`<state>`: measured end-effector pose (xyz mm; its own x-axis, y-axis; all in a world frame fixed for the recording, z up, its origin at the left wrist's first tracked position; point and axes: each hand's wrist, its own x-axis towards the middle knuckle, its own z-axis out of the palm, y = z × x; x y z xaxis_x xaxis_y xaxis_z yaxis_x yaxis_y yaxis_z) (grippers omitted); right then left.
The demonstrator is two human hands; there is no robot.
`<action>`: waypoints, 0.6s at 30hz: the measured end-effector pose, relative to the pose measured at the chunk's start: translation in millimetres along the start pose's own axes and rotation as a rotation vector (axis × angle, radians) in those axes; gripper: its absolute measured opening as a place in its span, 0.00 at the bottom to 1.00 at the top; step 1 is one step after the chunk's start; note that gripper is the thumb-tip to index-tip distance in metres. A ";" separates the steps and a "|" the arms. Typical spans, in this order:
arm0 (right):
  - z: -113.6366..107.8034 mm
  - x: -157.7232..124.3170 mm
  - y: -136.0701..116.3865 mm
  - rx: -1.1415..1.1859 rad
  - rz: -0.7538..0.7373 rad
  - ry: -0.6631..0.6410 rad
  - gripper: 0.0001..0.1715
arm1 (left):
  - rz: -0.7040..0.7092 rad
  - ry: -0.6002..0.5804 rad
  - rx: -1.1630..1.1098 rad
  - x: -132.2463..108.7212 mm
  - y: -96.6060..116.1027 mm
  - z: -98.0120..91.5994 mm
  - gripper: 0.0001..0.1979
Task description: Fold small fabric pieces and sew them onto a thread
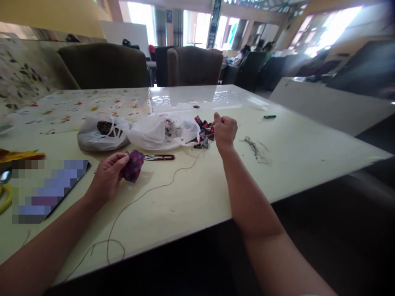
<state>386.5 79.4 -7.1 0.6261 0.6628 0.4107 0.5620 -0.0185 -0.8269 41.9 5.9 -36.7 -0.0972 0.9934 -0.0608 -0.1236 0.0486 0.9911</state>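
My left hand [108, 176] is closed on a small purple patterned fabric piece [133, 165], held just above the pale table [197, 193]. My right hand [224, 131] is raised farther out, fingers pinched together, apparently on the end of a thin thread [173, 177] that trails back across the table towards me and loops near the front edge. A pile of small red and blue fabric pieces [204, 131] lies just left of my right hand. Small snips with dark red handles [160, 157] lie beside the purple piece.
Two white plastic bags [103, 132] [163, 131] sit mid-table. A tangle of thread scraps [256, 149] and a green object [269, 116] lie to the right. Yellow items [18, 156] lie at the left edge. Chairs [105, 65] and seated people [247, 53] are behind.
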 end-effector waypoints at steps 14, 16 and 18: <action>36.7 -143.0 -48.3 0.639 0.288 -1.251 0.25 | 0.091 -0.097 -0.074 -17.0 -5.7 6.5 0.19; 35.4 -152.1 -50.6 0.711 0.393 -1.321 0.23 | 0.087 -0.143 -0.052 -19.2 -7.1 7.8 0.19; 34.2 -153.4 -51.0 0.755 0.467 -1.323 0.21 | 0.060 -0.179 -0.032 -20.2 -8.9 8.3 0.19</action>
<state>243.3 4.2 -41.0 -0.4572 0.8670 -0.1980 -0.1737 -0.3054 -0.9362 53.2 -13.7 -43.3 0.0718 0.9972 0.0227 -0.1550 -0.0114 0.9879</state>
